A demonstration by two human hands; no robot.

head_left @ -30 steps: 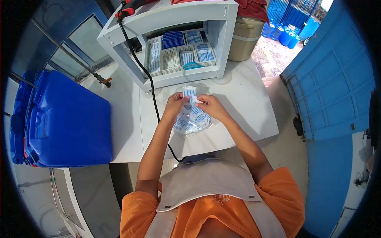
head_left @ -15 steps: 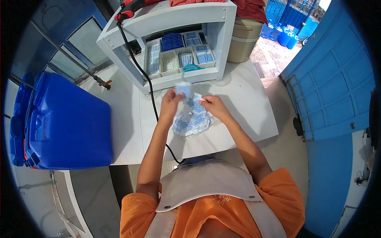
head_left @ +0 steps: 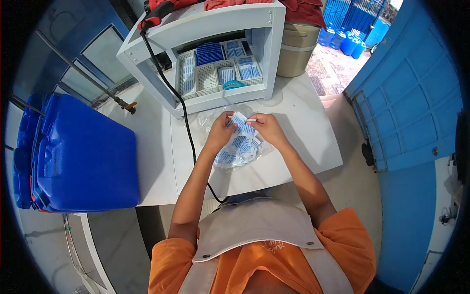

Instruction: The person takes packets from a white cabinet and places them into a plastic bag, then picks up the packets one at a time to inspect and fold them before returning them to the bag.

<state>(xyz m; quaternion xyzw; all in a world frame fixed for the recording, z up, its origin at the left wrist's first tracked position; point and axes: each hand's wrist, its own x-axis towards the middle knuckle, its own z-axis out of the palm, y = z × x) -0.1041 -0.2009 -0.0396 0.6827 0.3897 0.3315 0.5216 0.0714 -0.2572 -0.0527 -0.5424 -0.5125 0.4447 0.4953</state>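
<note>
My left hand (head_left: 223,131) pinches the left side of a few small white packets (head_left: 241,122) with blue print, held above the bag. From the right, my right hand (head_left: 267,128) has its fingers closed on a packet edge that sticks out whitish at the fingertips. Under both hands lies a clear plastic bag (head_left: 235,158) full of more such packets, on the white table (head_left: 303,142). Behind the bag, white baskets (head_left: 206,81) stand in a white shelf unit, several of them holding packets.
A teal object (head_left: 234,84) lies at the baskets' front. A black cable (head_left: 188,128) runs down over the table from a red and black tool (head_left: 155,18). Blue containers (head_left: 88,152) stand left; a beige bucket (head_left: 296,51) stands behind right.
My left hand has moved right and slightly down, bringing its packet beside my right hand. The packets are now held between both hands over the bag. The view has shifted slightly.
</note>
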